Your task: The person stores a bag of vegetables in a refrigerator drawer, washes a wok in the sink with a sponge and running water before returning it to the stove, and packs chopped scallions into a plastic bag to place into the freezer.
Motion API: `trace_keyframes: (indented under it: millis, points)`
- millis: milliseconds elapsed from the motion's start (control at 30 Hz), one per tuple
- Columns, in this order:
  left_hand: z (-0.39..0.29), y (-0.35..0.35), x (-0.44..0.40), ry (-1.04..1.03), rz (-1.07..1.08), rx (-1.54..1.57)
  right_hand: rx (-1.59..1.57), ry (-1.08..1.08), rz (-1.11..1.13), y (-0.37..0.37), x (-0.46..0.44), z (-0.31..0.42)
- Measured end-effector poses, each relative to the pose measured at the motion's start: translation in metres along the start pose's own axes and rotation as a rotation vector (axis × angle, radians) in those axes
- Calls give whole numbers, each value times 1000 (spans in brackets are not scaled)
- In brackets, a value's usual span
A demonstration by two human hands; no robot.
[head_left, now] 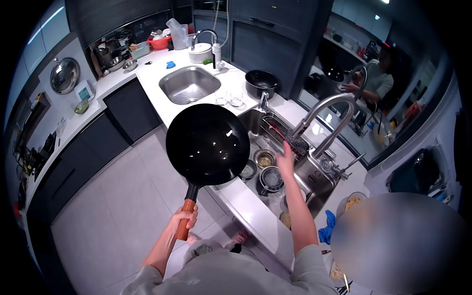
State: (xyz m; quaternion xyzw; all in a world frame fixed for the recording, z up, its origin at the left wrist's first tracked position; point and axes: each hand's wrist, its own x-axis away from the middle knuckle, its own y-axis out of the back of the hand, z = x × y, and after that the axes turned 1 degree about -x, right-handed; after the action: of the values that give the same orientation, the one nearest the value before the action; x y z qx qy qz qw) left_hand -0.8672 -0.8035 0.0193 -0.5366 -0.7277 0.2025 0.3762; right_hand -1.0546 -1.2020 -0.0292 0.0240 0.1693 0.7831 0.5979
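Observation:
A black wok [208,143] is held up over the counter edge and floor, its glossy dark face toward me. My left hand [187,216] is wrapped round its brown wooden handle [183,231]. My right hand [285,160] reaches over the sink [314,183] with fingers stretched out and holds nothing that I can see. Close by its fingertips is a dark, rough-looking item [298,144] at the end of a wire rack [270,121]; contact is unclear. Below, in the sink, are a pot [271,178] with cloudy water and a small bowl [265,158] with food bits.
A tall curved faucet [328,101] rises beside my right hand. A black pot [261,83] and glass cups [236,100] stand on the counter, near a second sink basin [190,88]. Blue gloves [326,227] and plates of food [355,200] lie at right.

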Motion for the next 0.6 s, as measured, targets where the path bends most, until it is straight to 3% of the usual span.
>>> trace_keyframes:
  millis: [367, 600]
  points:
    - [-50, 158, 147, -208, -146, 206, -180, 206, 436, -285, 65, 136]
    - [-80, 235, 257, -362, -329, 308, -289, 142, 769, -468, 157, 222]
